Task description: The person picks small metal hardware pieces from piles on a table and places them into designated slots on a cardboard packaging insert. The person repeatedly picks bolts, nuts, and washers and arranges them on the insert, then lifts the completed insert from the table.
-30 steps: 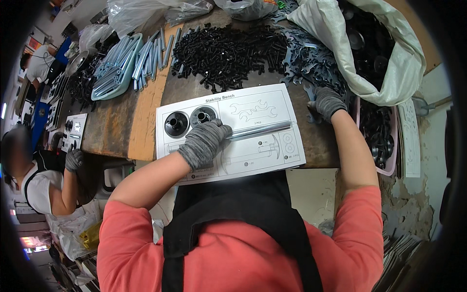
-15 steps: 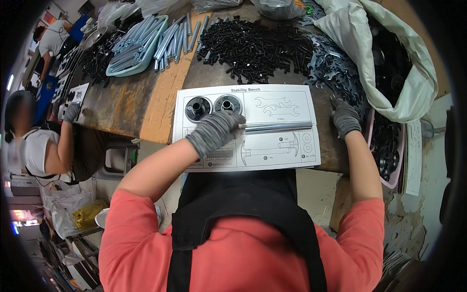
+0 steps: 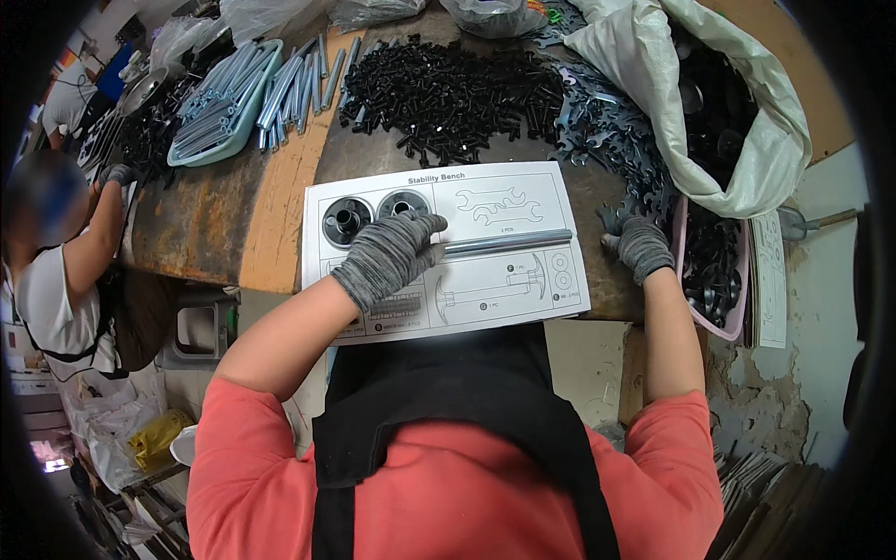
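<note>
My gloved left hand (image 3: 397, 257) rests over a printed sheet (image 3: 504, 303). Its fingers are slightly apart beside the left end of silvery metal tubes (image 3: 509, 243), which lie across the drawings. Two black round flanged parts, a left one (image 3: 347, 222) and a right one (image 3: 403, 203), sit at the sheet's upper left, the right one partly behind my fingers. Right of the sheet, my gloved right hand (image 3: 642, 247) is closed on an open-end wrench (image 3: 613, 220), mostly hidden by the fingers. A pile of similar wrenches (image 3: 607, 126) reaches down toward this hand.
Black bolts (image 3: 448, 98) are heaped behind the sheet. Left of them, a pale green tray (image 3: 219, 154) holds metal tubes, with more tubes (image 3: 303, 89) beside it. At right are a white sack (image 3: 644, 84) and a pink bin (image 3: 737, 313) of black parts. A co-worker (image 3: 70, 252) is at far left.
The view has shifted, so the table appears farther left. My right hand has drawn a little toward me with a wrench showing at its fingertips. My left fingers have come off the tubes' end.
</note>
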The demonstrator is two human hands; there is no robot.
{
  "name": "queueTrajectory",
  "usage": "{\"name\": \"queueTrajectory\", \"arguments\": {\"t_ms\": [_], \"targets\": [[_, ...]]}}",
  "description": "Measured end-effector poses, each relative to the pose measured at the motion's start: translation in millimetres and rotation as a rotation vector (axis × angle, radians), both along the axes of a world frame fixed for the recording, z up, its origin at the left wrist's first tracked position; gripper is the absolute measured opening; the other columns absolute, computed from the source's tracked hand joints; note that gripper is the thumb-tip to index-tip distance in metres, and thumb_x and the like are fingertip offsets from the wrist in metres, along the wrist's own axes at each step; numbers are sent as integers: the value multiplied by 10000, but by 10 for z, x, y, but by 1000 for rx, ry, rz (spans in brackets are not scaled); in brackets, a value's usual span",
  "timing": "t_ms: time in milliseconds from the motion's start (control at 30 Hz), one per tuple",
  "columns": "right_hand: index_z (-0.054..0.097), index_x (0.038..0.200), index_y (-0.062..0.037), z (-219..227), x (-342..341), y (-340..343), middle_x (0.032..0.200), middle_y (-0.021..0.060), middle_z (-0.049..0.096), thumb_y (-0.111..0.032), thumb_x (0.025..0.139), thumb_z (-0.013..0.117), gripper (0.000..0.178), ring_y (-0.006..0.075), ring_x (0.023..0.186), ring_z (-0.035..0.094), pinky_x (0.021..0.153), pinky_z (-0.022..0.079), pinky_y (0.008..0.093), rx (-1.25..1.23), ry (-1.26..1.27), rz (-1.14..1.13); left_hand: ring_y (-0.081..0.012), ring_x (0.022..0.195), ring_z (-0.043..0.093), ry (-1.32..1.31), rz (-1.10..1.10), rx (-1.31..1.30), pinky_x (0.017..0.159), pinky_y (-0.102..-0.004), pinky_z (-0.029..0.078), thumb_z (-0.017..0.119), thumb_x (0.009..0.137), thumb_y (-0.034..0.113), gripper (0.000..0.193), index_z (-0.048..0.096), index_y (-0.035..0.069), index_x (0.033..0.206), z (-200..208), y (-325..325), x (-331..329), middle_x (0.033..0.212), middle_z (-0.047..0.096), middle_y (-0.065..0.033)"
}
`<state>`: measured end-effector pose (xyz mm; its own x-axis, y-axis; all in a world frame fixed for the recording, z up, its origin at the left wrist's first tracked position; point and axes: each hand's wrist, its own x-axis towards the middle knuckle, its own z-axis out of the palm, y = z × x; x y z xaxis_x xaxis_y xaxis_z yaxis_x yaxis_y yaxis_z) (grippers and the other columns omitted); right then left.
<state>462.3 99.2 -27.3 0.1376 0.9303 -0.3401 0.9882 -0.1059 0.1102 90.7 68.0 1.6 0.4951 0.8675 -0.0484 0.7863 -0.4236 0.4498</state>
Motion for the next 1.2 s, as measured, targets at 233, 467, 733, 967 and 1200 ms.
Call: {"name": "queueTrajectory", "arguments": {"t_ms": [233,467,733,967,1200], "targets": [[577,1059,-2,82,-82,33,1024,216,590,-247,734,634,412,300,949,581,830,458,386,-82,63,56,-217,855,616,-278,31,1,764,-309,486,614,830,212,311,589,35,1084,69,-25,-126,933,618,-112],[565,1094,4,225,-381,-61,946,89,627,-251,738,669,451,187,869,581,775,459,311,157,1478,-123,-126,896,551,-577,96,-424,742,-253,499,627,812,131,471,464,6,1236,296,191,193,957,575,-64],[609,920,-88,600,-1326,-44,698,-33,534,-271,790,659,231,58,564,455,490,349,192,-41,1634,-122,-108,590,589,-884,65,-563,461,-214,486,650,805,171,367,530,19,1117,422,491,508,753,584,-46],[518,1064,-37,395,-1273,134,878,66,589,-77,794,624,293,138,709,595,565,507,246,21,1375,-66,-132,678,590,-591,145,-279,602,-233,534,591,797,-3,213,579,1,1010,40,790,340,780,575,-53],[603,1046,-85,-27,-950,366,968,105,626,-82,740,650,309,231,899,599,862,458,338,324,372,572,-262,898,575,-125,-174,-135,799,-343,489,697,691,100,342,615,63,1021,-286,962,261,973,582,-121]]}}
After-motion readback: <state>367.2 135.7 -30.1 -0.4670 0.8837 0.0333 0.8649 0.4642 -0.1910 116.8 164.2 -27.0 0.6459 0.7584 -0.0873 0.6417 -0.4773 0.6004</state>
